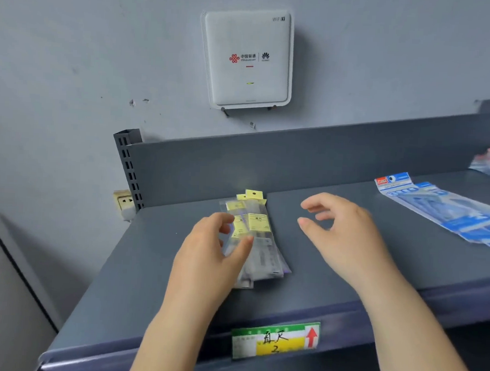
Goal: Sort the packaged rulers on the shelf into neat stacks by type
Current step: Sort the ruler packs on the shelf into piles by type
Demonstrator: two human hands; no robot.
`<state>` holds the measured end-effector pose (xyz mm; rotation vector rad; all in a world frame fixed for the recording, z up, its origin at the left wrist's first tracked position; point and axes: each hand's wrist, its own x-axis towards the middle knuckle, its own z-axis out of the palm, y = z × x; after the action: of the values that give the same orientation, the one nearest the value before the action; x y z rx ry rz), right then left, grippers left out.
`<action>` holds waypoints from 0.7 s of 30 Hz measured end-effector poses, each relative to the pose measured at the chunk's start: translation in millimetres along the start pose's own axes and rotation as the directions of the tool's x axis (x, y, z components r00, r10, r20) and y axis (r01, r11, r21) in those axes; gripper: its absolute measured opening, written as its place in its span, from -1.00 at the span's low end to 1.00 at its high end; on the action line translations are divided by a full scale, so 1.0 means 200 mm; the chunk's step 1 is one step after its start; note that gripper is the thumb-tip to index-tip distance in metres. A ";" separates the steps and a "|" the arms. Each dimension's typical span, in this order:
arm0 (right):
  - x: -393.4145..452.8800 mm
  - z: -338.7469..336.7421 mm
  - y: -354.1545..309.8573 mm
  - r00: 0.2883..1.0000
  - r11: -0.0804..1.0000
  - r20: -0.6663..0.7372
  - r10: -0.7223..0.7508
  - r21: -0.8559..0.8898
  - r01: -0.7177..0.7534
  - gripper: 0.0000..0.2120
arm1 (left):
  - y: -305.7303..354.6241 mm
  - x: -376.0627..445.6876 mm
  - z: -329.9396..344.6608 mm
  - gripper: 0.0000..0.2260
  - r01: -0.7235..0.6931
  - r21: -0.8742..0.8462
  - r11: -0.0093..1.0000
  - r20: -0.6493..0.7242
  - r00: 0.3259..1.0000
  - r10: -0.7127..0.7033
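Rulers in clear sleeves with yellow labels [251, 236] lay in a loose, fanned pile at the left of the grey shelf [332, 275], their yellow header cards toward the back wall. The left hand [206, 257] rested on the pile's left edge, thumb and fingers curled round the sleeves in a light grip. The right hand [346, 236] hovered just beside the pile, fingers loosely spread, holding nothing. Blue packs [447, 210] lay well apart at the shelf's right, a separate type. Such packs looked light and flat, fairly stiff along their length, but the glossy film would likely slide, sleeve over sleeve. Squeezing the long edges between both palms seemed the surest way to square them. A price tag [275, 340] sat on the shelf's front lip.
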<state>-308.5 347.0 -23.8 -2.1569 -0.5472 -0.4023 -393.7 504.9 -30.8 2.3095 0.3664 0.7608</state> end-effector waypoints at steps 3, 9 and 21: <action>-0.01 -0.08 0.04 1.000 0.995 0.005 -0.023 -0.100 0.023 -0.82 | 0.06 -0.01 0.06 -0.70 -0.112 0.125 0.986 0.012 0.994 0.111; -0.01 -0.33 0.17 0.995 0.925 0.074 -0.068 -0.369 0.091 -0.69 | 0.34 0.00 0.31 -0.62 -0.325 0.416 0.850 0.120 0.946 0.303; -0.01 -1.06 0.87 0.973 0.701 0.223 -0.065 -0.684 0.204 -0.49 | 1.02 -0.03 1.02 -0.47 -0.611 0.433 0.663 0.347 0.792 0.502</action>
<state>-240.8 81.9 -16.9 -2.9334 -0.7452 -0.5640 -261.9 248.3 -20.0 3.0586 -0.3113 0.7633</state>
